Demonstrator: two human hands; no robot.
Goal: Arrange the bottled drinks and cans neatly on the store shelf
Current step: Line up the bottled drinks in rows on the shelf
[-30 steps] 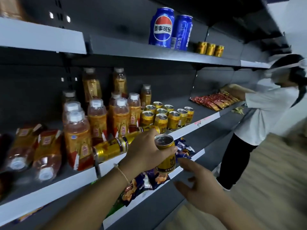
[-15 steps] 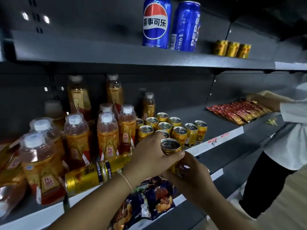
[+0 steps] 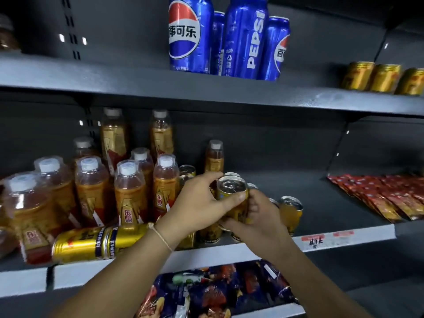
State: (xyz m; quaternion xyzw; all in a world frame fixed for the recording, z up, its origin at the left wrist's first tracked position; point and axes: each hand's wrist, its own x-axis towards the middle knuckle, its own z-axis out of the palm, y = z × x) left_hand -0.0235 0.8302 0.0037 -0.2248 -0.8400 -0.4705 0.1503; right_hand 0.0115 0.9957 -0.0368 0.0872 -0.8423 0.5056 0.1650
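Observation:
Both hands hold one gold can [image 3: 231,191] upright above the group of gold cans [image 3: 290,211] on the middle shelf [image 3: 344,238]. My left hand [image 3: 197,205] grips its top from the left, and my right hand [image 3: 259,216] wraps its lower body from the right. Two gold cans [image 3: 96,243] lie on their sides at the shelf's front edge under my left wrist. Several orange drink bottles [image 3: 129,193] with white caps stand to the left. The hands hide most of the standing cans.
Blue Pepsi cans [image 3: 190,35] and three gold cans [image 3: 383,78] stand on the upper shelf. Red snack packets [image 3: 390,198] lie at the right of the middle shelf. Dark blue snack bags [image 3: 218,292] fill the lower shelf. Bare shelf floor lies between cans and packets.
My right hand came up and closed on the can that the left hand held. Both carried it up and back over the standing cans. The view moved closer; the person at right left the frame.

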